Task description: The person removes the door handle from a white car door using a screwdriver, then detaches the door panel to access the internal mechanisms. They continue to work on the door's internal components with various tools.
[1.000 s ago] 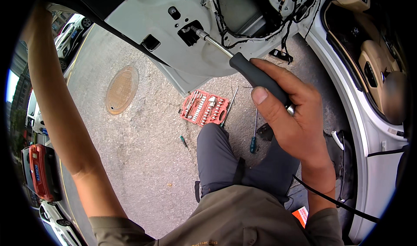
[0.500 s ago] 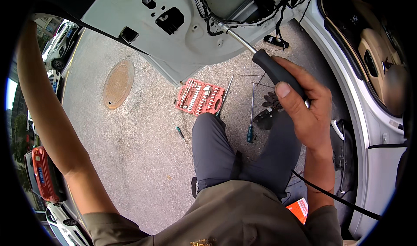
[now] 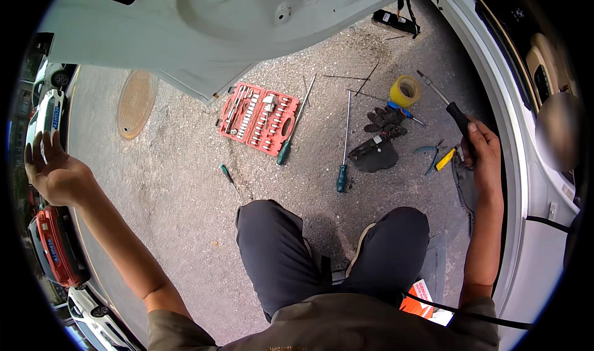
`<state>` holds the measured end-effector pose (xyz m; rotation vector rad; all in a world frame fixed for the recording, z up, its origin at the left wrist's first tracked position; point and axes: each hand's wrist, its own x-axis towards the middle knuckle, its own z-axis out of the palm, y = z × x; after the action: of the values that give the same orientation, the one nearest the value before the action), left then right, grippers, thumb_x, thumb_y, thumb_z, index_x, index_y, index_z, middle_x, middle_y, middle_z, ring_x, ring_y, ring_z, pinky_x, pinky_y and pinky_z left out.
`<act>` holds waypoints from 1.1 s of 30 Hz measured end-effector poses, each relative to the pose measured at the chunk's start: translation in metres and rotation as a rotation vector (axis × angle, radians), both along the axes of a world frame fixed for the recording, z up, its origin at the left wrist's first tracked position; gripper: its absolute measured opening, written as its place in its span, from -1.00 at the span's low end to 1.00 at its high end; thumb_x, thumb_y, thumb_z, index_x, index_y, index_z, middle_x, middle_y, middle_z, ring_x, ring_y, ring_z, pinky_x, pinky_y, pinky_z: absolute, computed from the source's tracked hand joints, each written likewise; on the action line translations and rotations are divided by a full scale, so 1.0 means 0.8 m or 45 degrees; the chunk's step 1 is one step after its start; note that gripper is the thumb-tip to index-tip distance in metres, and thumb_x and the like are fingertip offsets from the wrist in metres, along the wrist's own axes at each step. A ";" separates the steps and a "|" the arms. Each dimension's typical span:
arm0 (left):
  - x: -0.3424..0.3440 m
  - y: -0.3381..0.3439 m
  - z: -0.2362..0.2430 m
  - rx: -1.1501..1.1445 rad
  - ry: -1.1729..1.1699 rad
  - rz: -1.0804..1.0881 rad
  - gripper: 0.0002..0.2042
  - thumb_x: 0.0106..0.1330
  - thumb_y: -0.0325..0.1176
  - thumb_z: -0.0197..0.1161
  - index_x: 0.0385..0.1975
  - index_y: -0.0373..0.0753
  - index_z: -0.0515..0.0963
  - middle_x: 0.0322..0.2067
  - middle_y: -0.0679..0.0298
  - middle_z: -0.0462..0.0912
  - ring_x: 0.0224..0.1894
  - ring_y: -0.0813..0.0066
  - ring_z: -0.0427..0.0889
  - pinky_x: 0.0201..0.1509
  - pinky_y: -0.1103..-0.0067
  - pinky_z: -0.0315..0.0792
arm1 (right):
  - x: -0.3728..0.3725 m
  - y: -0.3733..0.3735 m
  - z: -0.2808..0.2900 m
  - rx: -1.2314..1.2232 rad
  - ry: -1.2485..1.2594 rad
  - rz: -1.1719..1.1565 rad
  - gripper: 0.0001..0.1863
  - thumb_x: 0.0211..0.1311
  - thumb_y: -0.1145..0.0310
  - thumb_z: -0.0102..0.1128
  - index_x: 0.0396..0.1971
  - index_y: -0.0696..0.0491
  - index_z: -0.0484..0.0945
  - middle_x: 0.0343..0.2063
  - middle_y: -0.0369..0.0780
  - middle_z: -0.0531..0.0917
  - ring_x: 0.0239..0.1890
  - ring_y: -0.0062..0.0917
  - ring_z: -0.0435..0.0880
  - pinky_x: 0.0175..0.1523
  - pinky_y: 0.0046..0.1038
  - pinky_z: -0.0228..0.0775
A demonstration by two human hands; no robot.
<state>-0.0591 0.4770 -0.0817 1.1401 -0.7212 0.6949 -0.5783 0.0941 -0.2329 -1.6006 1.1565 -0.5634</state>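
My right hand (image 3: 482, 148) grips the black handle of a long screwdriver (image 3: 450, 105), whose metal shaft points up and left over the ground beside a yellow tape roll (image 3: 405, 91). My left hand (image 3: 52, 171) is held out to the far left with fingers spread, holding nothing. An open red socket set case (image 3: 258, 118) lies on the asphalt below the white car door (image 3: 204, 35). Two long screwdrivers with green handles (image 3: 343, 147) lie beside the case. My dark trouser legs (image 3: 278, 258) fill the lower middle.
Black gloves (image 3: 383, 119), blue and yellow pliers (image 3: 436, 156) and a small green screwdriver (image 3: 228, 174) lie on the ground. A round manhole cover (image 3: 136, 103) sits at left. The white car body's sill (image 3: 532, 184) runs down the right. Parked cars (image 3: 55, 246) line the far left.
My right hand has lowered the screwdriver away from the door panel down toward the ground at right. My left arm has dropped and the view has tilted down, showing more tools.
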 end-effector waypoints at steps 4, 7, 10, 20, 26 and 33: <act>-0.039 -0.007 -0.330 0.776 1.022 0.012 -0.76 0.50 -0.29 0.04 -0.12 -0.31 0.57 -0.39 0.25 0.63 -0.41 0.57 0.59 -0.31 0.62 0.51 | -0.003 -0.012 -0.127 0.346 -0.143 -0.131 -0.73 0.43 0.10 0.03 -0.33 -0.01 0.49 -0.69 -0.41 0.34 -0.71 -0.76 0.19 -0.61 -0.64 -0.08; -0.005 0.026 -0.507 1.429 1.160 -0.054 -0.72 0.45 -0.28 0.12 -0.02 -0.30 0.60 -0.29 0.25 0.71 -0.33 0.55 0.63 -0.28 0.59 0.51 | 0.015 0.011 -0.164 0.422 -0.033 -0.056 -0.71 0.42 0.08 0.06 -0.30 0.02 0.50 -0.69 -0.39 0.37 -0.72 -0.75 0.22 -0.61 -0.64 -0.03; 0.031 0.034 -0.575 1.741 1.056 0.095 -0.74 0.30 -0.36 0.19 -0.11 -0.31 0.68 -0.23 0.05 0.76 -0.14 0.27 0.75 -0.01 0.45 0.55 | 0.051 0.029 -0.129 0.313 0.304 0.122 -0.63 0.36 0.11 0.14 -0.13 0.14 0.57 -0.65 -0.38 0.42 -0.67 -0.73 0.29 -0.56 -0.62 0.06; 0.109 -0.054 -0.632 2.265 0.450 0.125 -0.76 0.20 -0.34 0.21 -0.18 -0.14 0.73 -0.15 0.06 0.71 -0.10 0.09 0.71 -0.01 0.28 0.56 | 0.090 0.073 -0.027 -0.105 0.472 0.410 -0.50 0.31 0.12 0.22 0.02 0.26 0.54 -0.42 -0.28 0.55 -0.46 -0.68 0.44 -0.34 -0.59 0.26; 0.122 -0.086 -0.640 2.815 -0.172 0.049 -0.79 0.21 -0.44 0.14 -0.23 -0.27 0.68 -0.10 0.06 0.67 -0.11 0.02 0.71 -0.07 0.27 0.61 | 0.054 0.088 -0.044 -0.060 0.502 0.420 -0.49 0.31 0.12 0.26 0.02 0.27 0.55 -0.55 -0.32 0.53 -0.53 -0.68 0.45 -0.40 -0.57 0.26; 0.135 -0.078 -0.668 2.856 -0.123 0.044 -0.75 0.27 -0.38 0.06 -0.29 -0.34 0.69 -0.10 -0.05 0.66 -0.12 -0.01 0.72 -0.06 0.23 0.59 | 0.067 0.096 -0.034 0.073 0.509 0.447 -0.60 0.23 0.28 0.26 -0.03 0.25 0.58 -0.53 -0.23 0.61 -0.46 -0.58 0.57 -0.29 -0.50 0.39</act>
<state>0.0489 0.4144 -0.6159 3.0692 -1.5754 -0.4503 -0.5249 0.1707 -0.2601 -1.8637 1.1255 0.0217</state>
